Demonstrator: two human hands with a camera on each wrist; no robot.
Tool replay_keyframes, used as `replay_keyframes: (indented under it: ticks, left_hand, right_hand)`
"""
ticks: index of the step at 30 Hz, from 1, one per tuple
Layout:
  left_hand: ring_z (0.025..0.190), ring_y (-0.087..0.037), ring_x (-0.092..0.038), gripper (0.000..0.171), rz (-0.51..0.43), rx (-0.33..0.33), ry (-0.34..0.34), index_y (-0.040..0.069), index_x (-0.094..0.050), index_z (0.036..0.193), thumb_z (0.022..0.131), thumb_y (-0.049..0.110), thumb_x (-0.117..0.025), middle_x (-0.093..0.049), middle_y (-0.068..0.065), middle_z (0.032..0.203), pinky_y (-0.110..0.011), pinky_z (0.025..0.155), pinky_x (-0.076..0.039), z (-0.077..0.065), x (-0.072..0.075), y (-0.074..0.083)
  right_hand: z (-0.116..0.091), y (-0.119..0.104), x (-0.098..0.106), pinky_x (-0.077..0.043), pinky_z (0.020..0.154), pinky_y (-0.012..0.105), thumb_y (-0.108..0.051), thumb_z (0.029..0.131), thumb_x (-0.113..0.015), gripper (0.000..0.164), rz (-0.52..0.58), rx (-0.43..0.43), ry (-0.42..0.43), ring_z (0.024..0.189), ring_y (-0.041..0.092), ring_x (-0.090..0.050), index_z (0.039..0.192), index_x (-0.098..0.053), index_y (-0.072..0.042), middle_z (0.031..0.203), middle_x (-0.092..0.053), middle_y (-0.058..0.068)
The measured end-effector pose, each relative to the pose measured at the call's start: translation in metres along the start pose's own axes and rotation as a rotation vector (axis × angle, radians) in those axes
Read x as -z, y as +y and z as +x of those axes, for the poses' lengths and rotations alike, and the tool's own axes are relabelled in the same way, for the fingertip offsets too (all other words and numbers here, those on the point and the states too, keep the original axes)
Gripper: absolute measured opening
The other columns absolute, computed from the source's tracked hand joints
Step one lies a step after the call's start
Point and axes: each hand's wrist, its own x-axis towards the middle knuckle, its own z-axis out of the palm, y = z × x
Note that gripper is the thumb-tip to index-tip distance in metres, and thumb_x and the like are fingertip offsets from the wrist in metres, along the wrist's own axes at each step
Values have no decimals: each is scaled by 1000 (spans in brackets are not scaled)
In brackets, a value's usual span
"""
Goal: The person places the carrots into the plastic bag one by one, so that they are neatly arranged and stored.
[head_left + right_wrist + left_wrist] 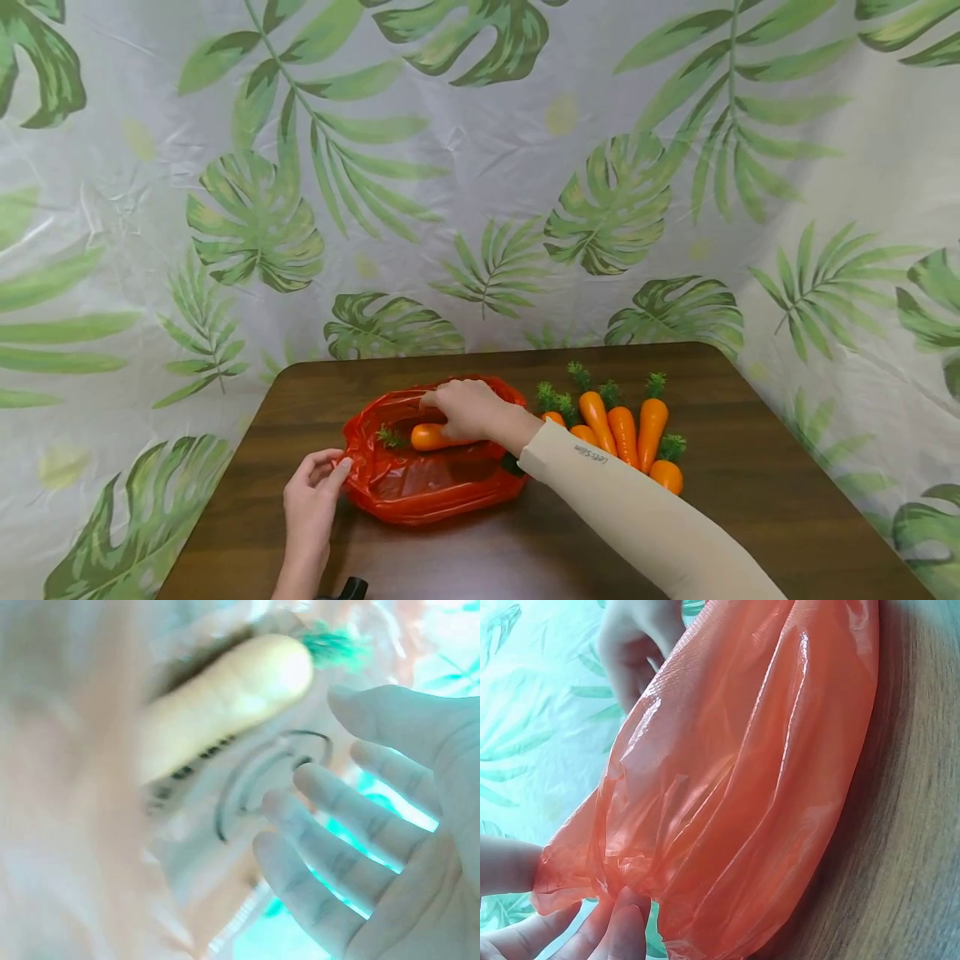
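A red plastic bag lies on the table with its mouth spread wide. Inside it rests an orange carrot with a green leafy top, its other end hidden behind my right arm. My left hand pinches the bag's left rim between thumb and fingers; in the left wrist view the gathered plastic shows in that grip. Over the bag's mouth hangs my right hand, and the right wrist view shows its fingers spread and apart from the carrot, holding nothing.
Several more carrots with green tops lie on the brown table to the right of the bag, some partly behind my right sleeve. A leaf-patterned curtain hangs behind the table's far edge.
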Motion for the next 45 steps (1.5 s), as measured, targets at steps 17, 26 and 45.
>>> replay_keyframes:
  ticks: [17, 26, 45]
  left_hand:
    - [78, -12, -63, 28, -6, -9, 7, 3, -65, 117, 95, 18, -73, -61, -8, 97, -24, 71, -58, -1, -1, 0]
    - [76, -12, -63, 28, -20, -20, 7, 2, -66, 116, 94, 17, -73, -62, -7, 94, -25, 69, -58, -1, 0, -1]
    - [78, -13, -65, 28, -5, -3, 2, 4, -65, 118, 95, 19, -72, -65, -8, 98, -24, 71, -57, 0, 0, 0]
  right_hand:
    - [-30, 4, 54, -54, 77, 35, -29, 90, -78, 52, 100, -85, 110, 105, 16, -62, 139, -60, -27, 127, -65, -5]
    - [-43, 17, 70, -54, 77, 36, -29, 90, -79, 52, 128, -135, 186, 103, 17, -64, 138, -60, -30, 122, -66, -4]
    - [-84, 56, 79, -54, 76, 39, -30, 89, -79, 53, 265, -236, 320, 99, 15, -64, 138, -60, -30, 126, -65, -4]
